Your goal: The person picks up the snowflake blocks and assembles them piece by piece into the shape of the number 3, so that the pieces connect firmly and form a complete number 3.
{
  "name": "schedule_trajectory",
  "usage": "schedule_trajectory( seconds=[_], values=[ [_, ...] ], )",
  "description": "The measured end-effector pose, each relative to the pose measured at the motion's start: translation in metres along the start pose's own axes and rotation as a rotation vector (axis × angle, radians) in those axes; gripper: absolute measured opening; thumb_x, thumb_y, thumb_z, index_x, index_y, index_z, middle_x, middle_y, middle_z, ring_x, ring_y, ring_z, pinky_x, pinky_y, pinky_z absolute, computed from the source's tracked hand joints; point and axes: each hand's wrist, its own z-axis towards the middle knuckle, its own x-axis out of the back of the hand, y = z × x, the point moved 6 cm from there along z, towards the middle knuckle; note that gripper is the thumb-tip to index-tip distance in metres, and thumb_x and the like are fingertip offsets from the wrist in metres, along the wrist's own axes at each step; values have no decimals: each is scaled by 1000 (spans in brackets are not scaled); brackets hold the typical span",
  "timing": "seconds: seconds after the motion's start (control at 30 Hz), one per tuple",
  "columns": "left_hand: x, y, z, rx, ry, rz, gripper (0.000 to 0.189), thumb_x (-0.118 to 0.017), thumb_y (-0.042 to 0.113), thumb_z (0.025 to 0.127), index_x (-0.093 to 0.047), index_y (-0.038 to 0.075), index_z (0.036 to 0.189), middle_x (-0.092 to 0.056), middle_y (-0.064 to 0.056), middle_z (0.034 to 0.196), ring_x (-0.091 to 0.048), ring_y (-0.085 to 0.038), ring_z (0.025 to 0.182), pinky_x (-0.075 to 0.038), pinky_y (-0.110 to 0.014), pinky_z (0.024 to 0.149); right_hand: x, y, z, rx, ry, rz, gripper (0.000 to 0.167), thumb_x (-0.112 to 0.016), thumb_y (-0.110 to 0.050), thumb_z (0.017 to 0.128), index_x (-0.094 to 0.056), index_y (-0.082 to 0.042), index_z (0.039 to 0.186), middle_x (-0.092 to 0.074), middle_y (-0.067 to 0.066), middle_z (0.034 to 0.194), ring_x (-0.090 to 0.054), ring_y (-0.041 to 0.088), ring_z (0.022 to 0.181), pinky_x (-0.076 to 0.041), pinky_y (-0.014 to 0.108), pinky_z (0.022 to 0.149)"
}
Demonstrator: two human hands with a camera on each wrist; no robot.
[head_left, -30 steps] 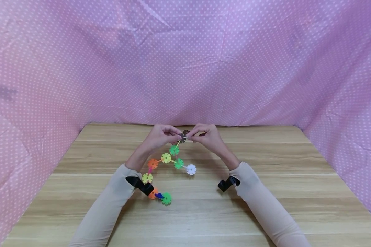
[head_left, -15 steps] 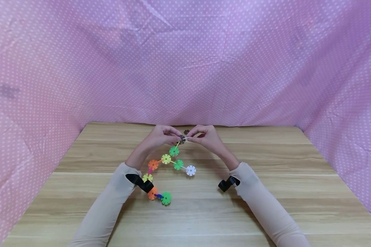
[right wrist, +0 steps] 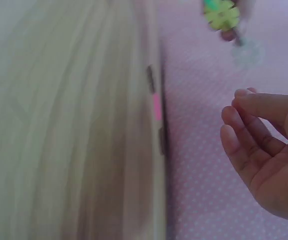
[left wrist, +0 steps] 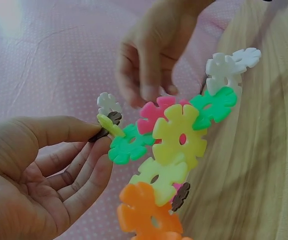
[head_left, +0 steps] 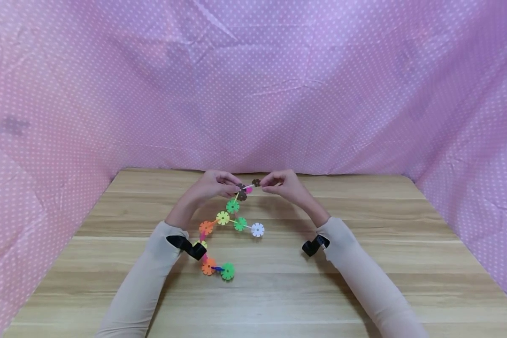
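Note:
My left hand [head_left: 207,190] pinches a brown slotted snowflake disc [left wrist: 98,135] between thumb and fingers. A white disc [left wrist: 108,103] joins onto it, seen nearly edge-on in the head view. From the pinched disc hangs a chain of joined discs, including a green disc [head_left: 233,206], a yellow disc [head_left: 222,218] and an orange disc [head_left: 206,228]. A white disc [head_left: 257,229] ends a side branch. My right hand [right wrist: 269,145] is just right of the white piece, fingers loosely bent, holding nothing. My left wrist hides part of the chain.
On the wooden table [head_left: 321,281], near its back edge, lie a loose brown disc [head_left: 256,182] and a pink disc [head_left: 249,190]. Pink dotted cloth [head_left: 253,94] hangs behind the table. The chain's near end, a green disc [head_left: 227,271], lies close to my left forearm.
My right fingers have let go of the white disc and drawn slightly right. The left hand has shifted left with the chain, uncovering the pink disc and more of the brown one behind.

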Motion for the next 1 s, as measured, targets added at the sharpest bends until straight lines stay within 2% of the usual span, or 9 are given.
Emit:
schedule_trajectory(
  seconds=[0.2, 0.33, 0.43, 0.57, 0.7, 0.87, 1.0],
  values=[
    [6, 0, -2, -7, 7, 4, 22, -70, 5, 93, -69, -4, 114, -73, -8, 97, -71, -15, 82, -59, -51, 93, -9, 18, 13, -26, -107, -84, 21, -75, 5, 87, -72, 11, 107, -75, 25, 103, -70, 30, 88, -55, 18, 74],
    [7, -2, -2, -13, 3, 9, 21, -69, 5, 94, -69, -3, 114, -73, -5, 95, -71, -14, 82, -61, -48, 91, -13, 31, 20, -56, -159, -127, 28, -75, 4, 87, -70, 11, 114, -74, 26, 106, -70, 34, 94, -59, 25, 81],
    [7, -3, -1, -4, 1, 4, 23, -69, 5, 94, -69, -4, 115, -73, -6, 96, -71, -15, 83, -59, -51, 94, -15, 40, 25, -94, -190, -148, 35, -75, 1, 88, -67, 10, 120, -72, 26, 110, -70, 35, 100, -60, 32, 88],
    [5, -3, -1, 9, -7, -14, 25, -71, 6, 93, -68, -5, 116, -72, -6, 96, -72, -18, 85, -57, -55, 97, -17, 47, 32, -136, -202, -159, 44, -75, 0, 88, -63, 8, 129, -70, 26, 115, -68, 34, 103, -59, 35, 91],
    [3, -4, 0, 14, -20, -19, 25, -71, 6, 93, -68, -5, 116, -72, -5, 95, -72, -22, 89, -58, -52, 96, -18, 53, 39, -150, -198, -144, 51, -76, 2, 86, -60, 7, 134, -69, 26, 115, -68, 31, 100, -59, 32, 88],
    [4, -4, 0, 24, -17, -15, 25, -70, 6, 93, -68, -4, 116, -71, -4, 95, -72, -22, 88, -57, -53, 97, -20, 57, 46, -165, -208, -145, 50, -75, 1, 87, -61, 5, 135, -69, 22, 111, -64, 25, 94, -56, 27, 81],
    [4, -5, 0, 28, -20, -10, 26, -70, 6, 93, -67, -4, 117, -71, -5, 95, -71, -18, 85, -57, -53, 97, -23, 56, 51, -139, -230, -180, 48, -74, -2, 90, -61, 5, 135, -68, 18, 104, -61, 21, 91, -53, 25, 80]
  ],
)
